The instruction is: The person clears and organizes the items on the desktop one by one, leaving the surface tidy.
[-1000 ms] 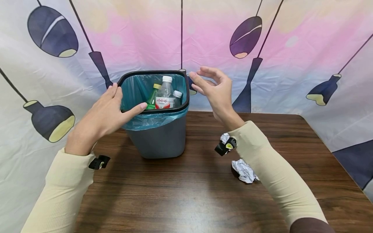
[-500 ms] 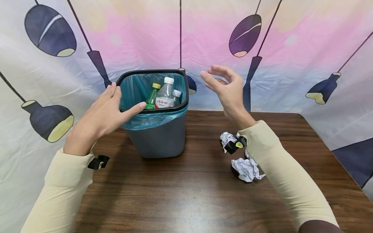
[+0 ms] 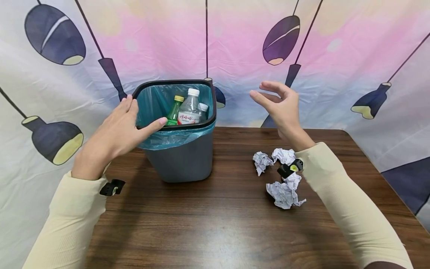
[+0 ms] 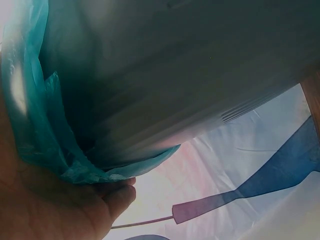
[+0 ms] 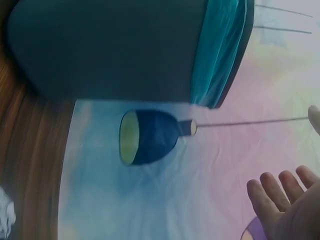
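A grey trash can (image 3: 181,160) with a black rim and a teal plastic liner (image 3: 168,140) stands on the table. Inside it are a green bottle (image 3: 175,108) with a yellow cap and a clear bottle (image 3: 190,108) with a white cap. Another white-capped bottle (image 3: 203,112) is partly hidden behind. My left hand (image 3: 112,132) rests at the can's left corner, thumb laid along the front rim; in the left wrist view its fingers lie against the folded liner. My right hand (image 3: 282,108) hangs in the air right of the can, fingers loosely bent, holding nothing.
Several crumpled paper balls (image 3: 283,194) lie on the brown wooden table (image 3: 215,224), below my right wrist. A patterned cloth (image 3: 242,48) with printed lamps hangs behind and beside the table.
My right hand has moved to the right, away from the trash can, uncovering more of the paper balls. The left hand stays at the can's rim.
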Demonstrator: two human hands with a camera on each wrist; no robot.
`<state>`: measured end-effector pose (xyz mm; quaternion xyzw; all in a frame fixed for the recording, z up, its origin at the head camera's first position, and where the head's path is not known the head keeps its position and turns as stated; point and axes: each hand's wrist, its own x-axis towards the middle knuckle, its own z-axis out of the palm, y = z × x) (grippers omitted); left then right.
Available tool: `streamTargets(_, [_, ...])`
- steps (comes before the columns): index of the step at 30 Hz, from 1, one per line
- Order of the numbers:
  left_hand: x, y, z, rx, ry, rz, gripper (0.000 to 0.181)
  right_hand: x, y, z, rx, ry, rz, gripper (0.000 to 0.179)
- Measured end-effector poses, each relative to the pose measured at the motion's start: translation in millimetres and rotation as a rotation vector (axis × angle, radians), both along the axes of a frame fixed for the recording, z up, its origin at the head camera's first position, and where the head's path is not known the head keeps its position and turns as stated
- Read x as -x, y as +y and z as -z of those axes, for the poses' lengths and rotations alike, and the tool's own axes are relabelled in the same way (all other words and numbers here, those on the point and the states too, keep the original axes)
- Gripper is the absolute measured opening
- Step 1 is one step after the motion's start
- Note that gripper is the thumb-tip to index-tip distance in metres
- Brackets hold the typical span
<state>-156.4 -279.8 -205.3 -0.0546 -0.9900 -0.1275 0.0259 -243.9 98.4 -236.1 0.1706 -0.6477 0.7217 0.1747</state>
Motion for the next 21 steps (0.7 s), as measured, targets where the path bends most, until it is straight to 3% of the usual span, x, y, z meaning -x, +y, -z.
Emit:
streamTargets(6, [0.0, 0.3, -0.1, 0.003, 0.002, 0.001, 0.116, -1.1, 22, 7.0, -0.082, -0.045, 0.019, 0.047])
streamTargets(14, [-0.5, -0.4, -0.3, 0.0, 0.004, 0.002, 0.115, -0.6, 51, 17.7, -0.347, -0.102, 0.106, 0.058])
streamTargets(21, [0.2, 0.1, -0.5, -0.001, 0.0, 0.003, 0.116, 0.2, 73, 30.9, -0.486, -0.163, 0.123, 0.066])
